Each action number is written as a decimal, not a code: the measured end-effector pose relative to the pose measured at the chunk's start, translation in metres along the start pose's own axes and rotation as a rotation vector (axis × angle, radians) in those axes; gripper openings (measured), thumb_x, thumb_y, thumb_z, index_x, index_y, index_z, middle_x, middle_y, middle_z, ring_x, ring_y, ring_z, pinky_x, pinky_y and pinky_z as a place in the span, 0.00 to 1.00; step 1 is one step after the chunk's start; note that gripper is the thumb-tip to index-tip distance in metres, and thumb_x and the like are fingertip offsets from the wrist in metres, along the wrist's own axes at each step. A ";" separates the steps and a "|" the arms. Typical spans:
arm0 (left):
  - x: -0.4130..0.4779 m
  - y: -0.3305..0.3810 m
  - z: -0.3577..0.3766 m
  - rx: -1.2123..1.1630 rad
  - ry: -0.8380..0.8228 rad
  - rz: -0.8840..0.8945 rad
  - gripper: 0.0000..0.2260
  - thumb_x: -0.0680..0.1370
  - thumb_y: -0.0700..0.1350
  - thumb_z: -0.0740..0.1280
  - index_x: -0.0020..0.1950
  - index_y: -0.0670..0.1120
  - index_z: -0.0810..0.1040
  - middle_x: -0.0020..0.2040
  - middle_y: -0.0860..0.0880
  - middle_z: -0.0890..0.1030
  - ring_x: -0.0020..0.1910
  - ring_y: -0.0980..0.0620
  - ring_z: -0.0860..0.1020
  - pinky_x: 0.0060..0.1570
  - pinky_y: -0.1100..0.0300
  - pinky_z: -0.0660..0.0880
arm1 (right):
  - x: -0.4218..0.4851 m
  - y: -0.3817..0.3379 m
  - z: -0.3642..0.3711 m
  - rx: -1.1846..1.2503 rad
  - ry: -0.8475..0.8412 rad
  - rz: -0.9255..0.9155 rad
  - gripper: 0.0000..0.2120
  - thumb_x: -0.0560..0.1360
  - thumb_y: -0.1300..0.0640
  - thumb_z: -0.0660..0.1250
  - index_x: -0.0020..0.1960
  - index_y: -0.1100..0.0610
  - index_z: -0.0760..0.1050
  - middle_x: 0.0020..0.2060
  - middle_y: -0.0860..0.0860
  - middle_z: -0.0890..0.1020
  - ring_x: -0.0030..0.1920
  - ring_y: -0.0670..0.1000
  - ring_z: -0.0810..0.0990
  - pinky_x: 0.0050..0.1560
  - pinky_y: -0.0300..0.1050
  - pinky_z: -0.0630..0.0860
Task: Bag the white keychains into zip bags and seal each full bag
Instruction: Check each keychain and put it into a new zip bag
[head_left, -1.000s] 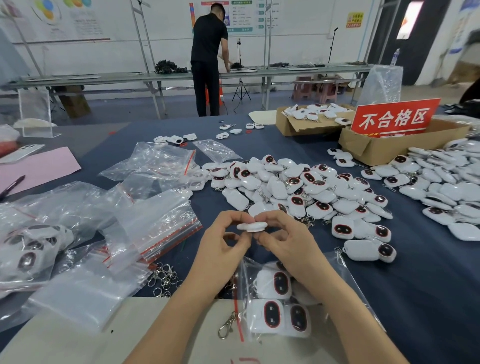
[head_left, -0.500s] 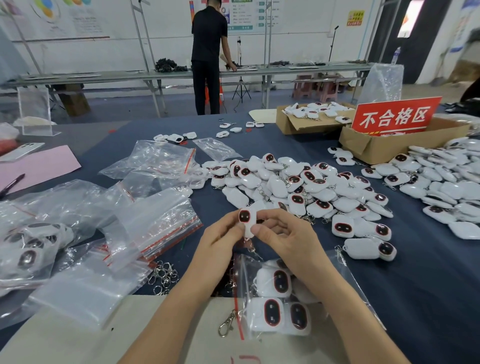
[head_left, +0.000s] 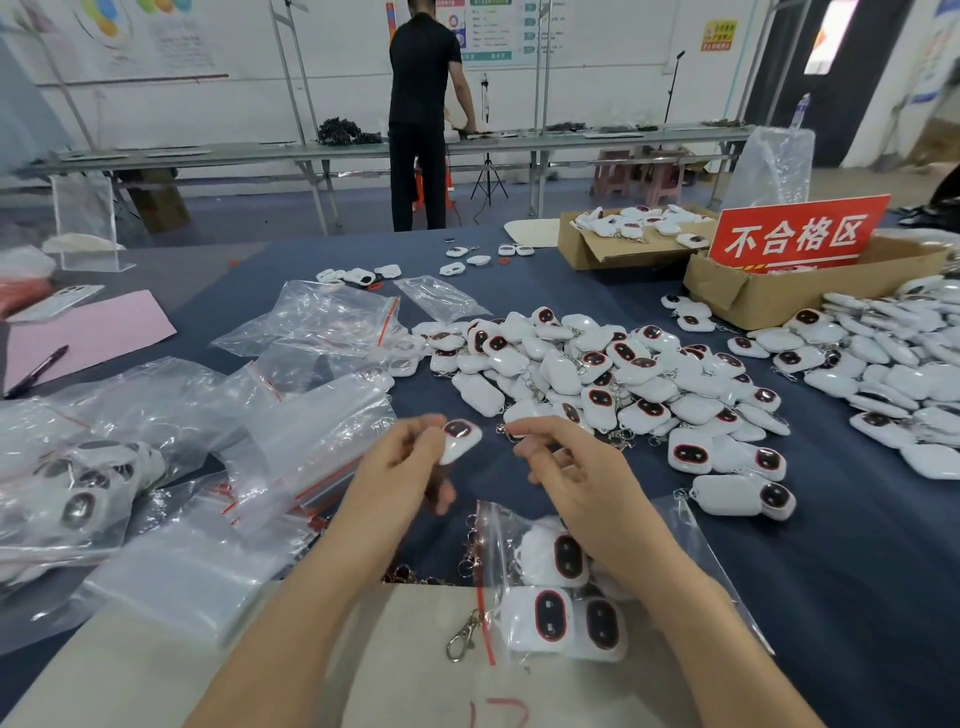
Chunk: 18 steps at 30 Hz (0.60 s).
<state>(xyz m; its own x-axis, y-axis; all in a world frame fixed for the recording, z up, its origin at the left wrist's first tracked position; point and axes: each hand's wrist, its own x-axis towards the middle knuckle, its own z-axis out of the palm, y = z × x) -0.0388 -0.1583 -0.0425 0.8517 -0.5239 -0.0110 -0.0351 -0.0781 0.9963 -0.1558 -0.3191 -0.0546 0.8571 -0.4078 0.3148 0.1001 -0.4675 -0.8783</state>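
Plainly, the left hand (head_left: 400, 467) pinches one white keychain (head_left: 461, 440) between thumb and fingertips, dark face up, above the blue cloth; the right hand (head_left: 571, 470) hovers just beside it with fingers loosely curled, and it may have the keychain's ring at its fingertips, though the blur there keeps me from telling. The zip bag (head_left: 506, 540) lies flat under the right wrist, several keychains already inside, its red zip strip (head_left: 487, 597) toward the left hand; neither hand holds the mouth open, so pushing the keychain in could shove or crumple the bag. A metal clasp (head_left: 462, 642) lies out across that strip; left there, I judge it would block the seal; the light pinch could also drop the keychain.
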 end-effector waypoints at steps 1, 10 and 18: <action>-0.004 0.003 -0.009 0.064 -0.008 -0.035 0.08 0.84 0.46 0.63 0.58 0.48 0.80 0.28 0.53 0.79 0.25 0.55 0.74 0.28 0.66 0.70 | 0.000 0.000 0.000 -0.037 -0.008 -0.006 0.15 0.83 0.55 0.62 0.57 0.34 0.77 0.47 0.37 0.82 0.44 0.45 0.80 0.47 0.36 0.77; -0.057 0.018 -0.019 0.174 -0.368 -0.255 0.12 0.85 0.46 0.60 0.58 0.50 0.84 0.38 0.38 0.80 0.33 0.49 0.74 0.34 0.61 0.67 | 0.001 -0.006 -0.011 -0.219 -0.282 0.146 0.12 0.84 0.50 0.60 0.61 0.42 0.79 0.46 0.37 0.85 0.48 0.33 0.79 0.51 0.33 0.73; -0.060 0.015 0.001 -0.154 -0.273 -0.362 0.11 0.80 0.37 0.69 0.61 0.37 0.77 0.33 0.45 0.79 0.29 0.53 0.76 0.30 0.64 0.75 | 0.004 -0.013 -0.016 0.059 -0.408 0.187 0.12 0.78 0.55 0.69 0.58 0.40 0.80 0.45 0.45 0.87 0.51 0.43 0.84 0.58 0.37 0.76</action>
<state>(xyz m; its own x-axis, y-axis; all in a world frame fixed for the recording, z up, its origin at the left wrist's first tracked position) -0.0911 -0.1292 -0.0266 0.6259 -0.6914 -0.3610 0.3335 -0.1811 0.9252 -0.1614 -0.3271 -0.0364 0.9911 -0.1329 -0.0080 -0.0565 -0.3652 -0.9292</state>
